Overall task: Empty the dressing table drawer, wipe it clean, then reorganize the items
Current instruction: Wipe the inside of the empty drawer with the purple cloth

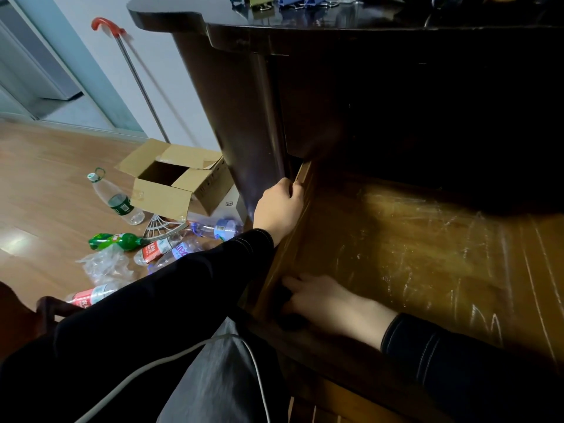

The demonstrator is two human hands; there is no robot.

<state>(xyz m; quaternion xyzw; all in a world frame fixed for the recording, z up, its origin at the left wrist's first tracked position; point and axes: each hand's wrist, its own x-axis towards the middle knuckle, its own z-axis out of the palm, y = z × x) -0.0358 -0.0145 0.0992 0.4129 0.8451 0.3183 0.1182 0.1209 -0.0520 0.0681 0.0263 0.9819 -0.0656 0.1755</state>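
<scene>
In the drawer, right hand fingers meet something dark, grasp unclear; left hand clasps its wall.

This is a room in a home, probably a bedroom. I'm at a dark wooden dressing table with its drawer pulled out, on a wood-plank floor. An open cardboard box, scattered plastic bottles and a red-handled pole leaning on the wall are household clutter.
</scene>
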